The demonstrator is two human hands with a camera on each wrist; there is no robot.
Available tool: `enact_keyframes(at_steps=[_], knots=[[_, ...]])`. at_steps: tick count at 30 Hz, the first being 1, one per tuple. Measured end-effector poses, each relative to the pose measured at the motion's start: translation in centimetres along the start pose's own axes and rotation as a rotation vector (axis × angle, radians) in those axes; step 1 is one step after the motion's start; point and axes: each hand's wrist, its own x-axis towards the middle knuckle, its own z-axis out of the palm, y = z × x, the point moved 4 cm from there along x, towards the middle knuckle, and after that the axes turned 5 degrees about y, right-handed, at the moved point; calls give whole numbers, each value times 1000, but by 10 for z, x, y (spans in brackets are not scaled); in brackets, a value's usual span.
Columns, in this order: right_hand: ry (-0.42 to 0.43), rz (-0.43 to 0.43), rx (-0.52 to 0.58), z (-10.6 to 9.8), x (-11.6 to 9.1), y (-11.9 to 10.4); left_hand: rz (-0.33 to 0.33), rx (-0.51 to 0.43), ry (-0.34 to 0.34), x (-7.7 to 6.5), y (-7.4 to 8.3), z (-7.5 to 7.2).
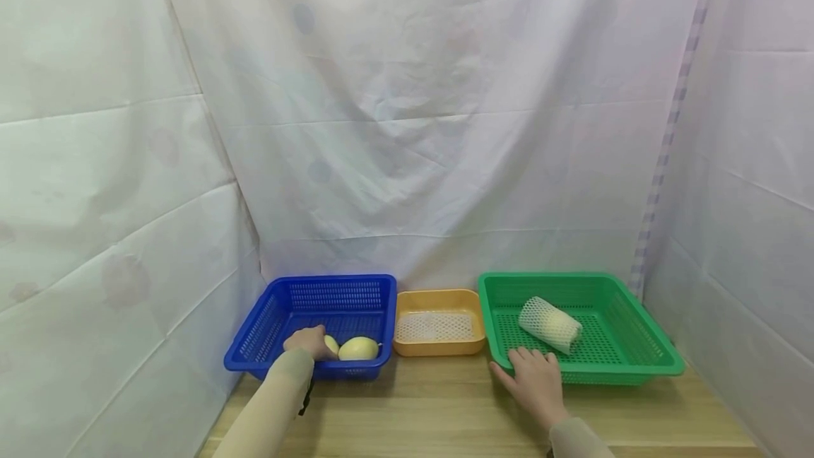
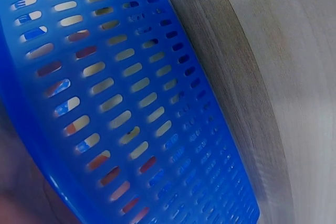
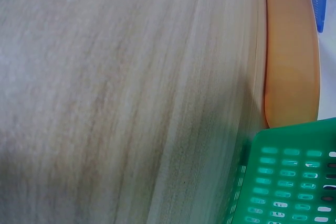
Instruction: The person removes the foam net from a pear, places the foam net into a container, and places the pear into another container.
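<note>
My left hand [image 1: 308,342] reaches over the front of the blue basket [image 1: 343,321] and grips a pale yellow pear [image 1: 331,345], partly covered by the hand. Its fingertips are hidden in the head view; skin and pale fruit show through the slots of the blue basket wall [image 2: 121,85] in the left wrist view. Beside it lies a second pear [image 1: 359,348]. My right hand [image 1: 536,382] rests on the front rim of the green basket [image 1: 626,367], fingers over the edge, thumb spread outside. A pear in a white foam net [image 1: 550,325] lies inside that basket.
Between the two baskets stands a small orange tray [image 1: 439,349] with a flat white foam net [image 1: 435,327] in it. All three stand on a wooden table [image 1: 432,408], near a hanging white cloth [image 1: 413,161] at the back. Cloth walls close both sides.
</note>
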Motion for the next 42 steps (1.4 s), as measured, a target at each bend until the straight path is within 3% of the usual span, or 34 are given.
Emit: enact_keyframes(at_steps=[6,23,35,42], knots=[[-7,0,3,-1,0,-1,-17,1,-33,-6,0,-5],[-34,21,18,1,-3,-1,-21,-6,-12,-6,-7,-4],[-24,13,24,-1,-1,-1,-5,-3,-6,-8,-5,-15],[-18,11,21,0,1,0,40,-15,54,-6,8,-32]])
